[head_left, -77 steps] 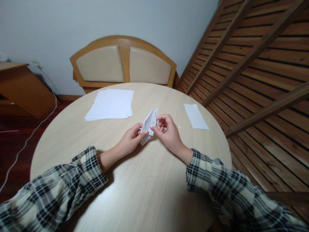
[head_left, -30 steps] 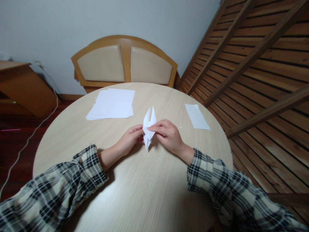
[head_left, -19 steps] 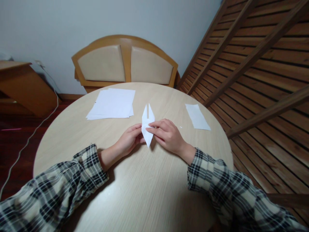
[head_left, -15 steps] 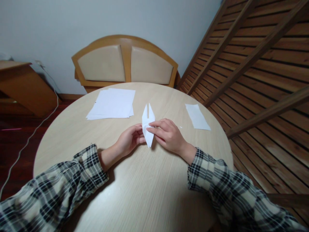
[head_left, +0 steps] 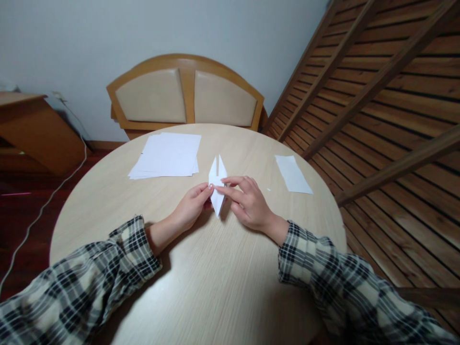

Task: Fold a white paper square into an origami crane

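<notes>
Between my hands is a piece of folded white paper (head_left: 217, 203), diamond-shaped, with two narrow points at its far end and a slit between them. My left hand (head_left: 191, 207) pinches its left edge, thumb on top and the other fingers hidden beneath. From the right, my right hand (head_left: 250, 203) rests on it with the index and middle fingertips on its upper face. The right thumb is mostly hidden. The paper is held just above the round wooden table (head_left: 201, 282).
A stack of white sheets (head_left: 167, 154) lies at the table's far left. A white paper strip (head_left: 293, 174) lies on the right, with a tiny white scrap (head_left: 269, 189) near it. Beyond the table stands a headboard (head_left: 189, 91); slatted wood (head_left: 377, 120) rises on the right.
My left thumb has come up onto the paper's left edge. The folded paper has shifted slightly left, and my right fingertips have slid a little with it.
</notes>
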`<action>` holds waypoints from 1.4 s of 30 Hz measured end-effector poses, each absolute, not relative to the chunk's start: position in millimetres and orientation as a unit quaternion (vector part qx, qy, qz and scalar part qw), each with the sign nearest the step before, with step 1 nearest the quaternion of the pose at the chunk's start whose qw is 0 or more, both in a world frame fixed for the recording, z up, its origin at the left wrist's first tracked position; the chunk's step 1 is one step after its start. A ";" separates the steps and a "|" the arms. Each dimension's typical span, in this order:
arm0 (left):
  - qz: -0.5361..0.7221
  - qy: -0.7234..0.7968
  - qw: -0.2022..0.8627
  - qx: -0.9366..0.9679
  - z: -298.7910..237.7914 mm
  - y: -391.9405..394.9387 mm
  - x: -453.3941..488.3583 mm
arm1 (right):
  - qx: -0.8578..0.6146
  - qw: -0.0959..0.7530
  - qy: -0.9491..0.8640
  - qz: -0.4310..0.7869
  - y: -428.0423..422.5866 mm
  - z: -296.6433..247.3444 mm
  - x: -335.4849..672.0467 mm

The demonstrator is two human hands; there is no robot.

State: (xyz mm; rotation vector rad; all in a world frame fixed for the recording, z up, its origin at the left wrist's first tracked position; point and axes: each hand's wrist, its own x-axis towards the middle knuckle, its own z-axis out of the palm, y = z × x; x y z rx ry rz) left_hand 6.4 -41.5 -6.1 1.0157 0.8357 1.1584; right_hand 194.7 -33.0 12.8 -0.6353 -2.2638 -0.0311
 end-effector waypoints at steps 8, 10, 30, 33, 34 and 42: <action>0.470 0.390 0.507 0.608 -8.1 -42.5 4.7 | -0.404 0.468 -0.736 0.276 -30.6 8.1 186.6; 0.461 0.398 0.463 0.644 -7.6 -44.2 3.9 | -0.394 0.422 -0.737 0.352 -30.3 5.8 184.3; 0.473 0.373 0.530 0.597 -6.5 -47.1 5.6 | -0.376 0.414 -0.766 0.316 -31.1 -1.4 178.3; 0.470 0.370 0.545 0.587 -3.4 -47.7 6.6 | -0.376 0.413 -0.769 0.311 -31.3 0.0 179.5; 0.468 0.371 0.549 0.585 -2.0 -47.9 6.8 | -0.374 0.412 -0.768 0.316 -31.1 0.6 180.1; 0.435 0.385 0.568 0.583 0.7 -48.3 5.8 | -0.375 0.414 -0.754 0.346 -30.2 3.5 181.7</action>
